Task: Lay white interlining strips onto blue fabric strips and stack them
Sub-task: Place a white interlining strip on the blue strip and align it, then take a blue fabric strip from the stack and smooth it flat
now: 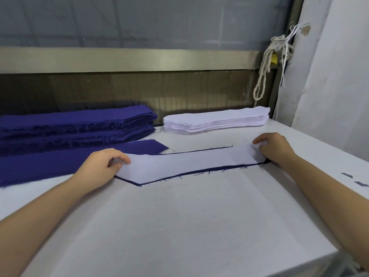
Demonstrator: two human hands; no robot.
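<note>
Behind your work, a pile of blue strips (75,124) sits back left on the table (179,226). A stack of white interlining (215,120) sits back right, with a rope (261,76) hanging beyond it. A loose blue strip (50,164) lies beside your left hand (101,164). That hand and your right hand (273,148) each pinch an end of the white interlining strip (189,162). It lies mid-table on a blue fabric strip (229,167), whose edge shows along the near side.

We have one white interlining strip (189,162) laid flat over a blue fabric strip (219,169), whose frayed dark edge shows along its near side. Behind on the left we see thick stacks of blue strips (75,124), with a single blue strip (60,162) in front. The white pile (215,121) sits behind on the right.
</note>
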